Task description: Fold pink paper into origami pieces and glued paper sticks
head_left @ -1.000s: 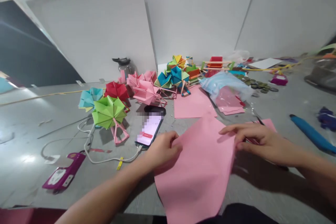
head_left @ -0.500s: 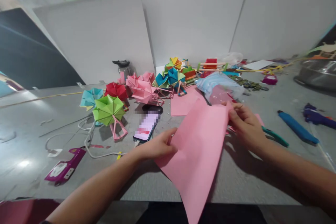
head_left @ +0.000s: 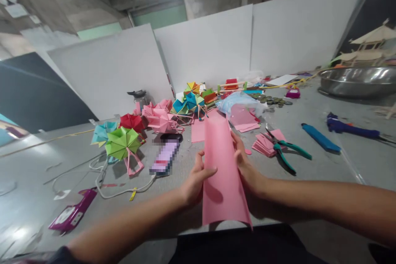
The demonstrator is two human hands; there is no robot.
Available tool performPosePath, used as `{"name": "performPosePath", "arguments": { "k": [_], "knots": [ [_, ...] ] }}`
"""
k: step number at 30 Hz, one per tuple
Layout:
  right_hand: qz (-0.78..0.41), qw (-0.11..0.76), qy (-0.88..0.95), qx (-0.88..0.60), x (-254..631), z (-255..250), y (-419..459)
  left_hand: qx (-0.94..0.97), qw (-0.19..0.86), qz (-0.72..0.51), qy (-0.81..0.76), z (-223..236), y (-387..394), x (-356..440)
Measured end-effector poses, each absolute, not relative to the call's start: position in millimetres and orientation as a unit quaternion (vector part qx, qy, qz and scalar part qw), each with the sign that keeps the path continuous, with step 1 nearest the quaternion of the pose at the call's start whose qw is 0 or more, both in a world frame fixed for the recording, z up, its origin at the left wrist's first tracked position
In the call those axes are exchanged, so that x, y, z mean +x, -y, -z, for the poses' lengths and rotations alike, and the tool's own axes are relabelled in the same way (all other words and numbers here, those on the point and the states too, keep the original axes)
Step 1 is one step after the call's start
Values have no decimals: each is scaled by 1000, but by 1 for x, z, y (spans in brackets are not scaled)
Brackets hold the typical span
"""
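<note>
A sheet of pink paper [head_left: 222,198] is bowed into a long arch above the table's front edge, its lower end curving down at both sides. My left hand [head_left: 194,181] grips its left edge, thumb lying over the top face and fingers partly hidden. On the opposite edge my right hand [head_left: 247,169] is closed, its fingers partly behind the sheet. Beyond the far end lies another flat pink sheet [head_left: 197,131]. Right of my right hand, pliers with green handles [head_left: 281,147] rest on a stack of small pink paper pieces [head_left: 262,147].
Folded paper models, among them a green one [head_left: 123,143] and a pink one [head_left: 161,119], stand at the left. A phone [head_left: 166,156] and a purple power strip [head_left: 73,210] lie nearer. A blue cutter [head_left: 321,137], a glue gun [head_left: 352,128] and a steel basin [head_left: 359,82] are rightward.
The pink sheet has turned from a loose slant to a lengthwise arch. My right hand has come down and left onto its edge. The camera view has tilted up and shifted right.
</note>
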State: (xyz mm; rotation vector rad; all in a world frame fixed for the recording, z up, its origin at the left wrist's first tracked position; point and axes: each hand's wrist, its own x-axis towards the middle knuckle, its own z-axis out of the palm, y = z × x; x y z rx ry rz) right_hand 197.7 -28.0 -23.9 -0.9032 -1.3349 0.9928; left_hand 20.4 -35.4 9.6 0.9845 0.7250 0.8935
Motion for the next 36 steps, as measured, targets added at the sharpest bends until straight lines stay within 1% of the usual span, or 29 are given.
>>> {"name": "performPosePath", "arguments": {
  "k": [2, 6, 10, 13, 16, 19, 23, 28, 30, 32, 34, 36],
  "knots": [
    [-414, 594, 567, -394, 193, 28, 20, 429, 733, -413, -329, -9, 31, 32],
    [-344, 569, 601, -443, 183, 33, 2, 442, 723, -430, -311, -7, 23, 43],
    [-319, 556, 595, -485, 178, 38, -4, 466, 703, -440, -306, 0, 21, 37],
    [-323, 570, 584, -479, 177, 36, -2, 484, 678, -448, -324, 8, 19, 32],
    [-321, 593, 591, -444, 181, 29, 0, 507, 669, -438, -320, 12, 15, 29],
    [-332, 586, 613, -413, 190, 22, -2, 538, 669, -406, -313, 14, 10, 24],
    [-330, 567, 630, -416, 201, 19, -4, 563, 696, -345, -282, 17, 6, 21],
    [-348, 534, 666, -388, 199, 21, 2, 550, 709, -355, -264, 18, 5, 21],
    [-338, 551, 657, -388, 197, 20, 4, 545, 708, -358, -270, 18, 6, 22],
    [-342, 585, 609, -413, 196, 16, 5, 544, 710, -357, -271, 20, 8, 22],
    [-388, 596, 549, -439, 197, 9, 4, 553, 703, -357, -270, 23, 9, 23],
    [-460, 576, 510, -443, 200, 0, 1, 575, 681, -361, -274, 26, 10, 24]
  ]
}}
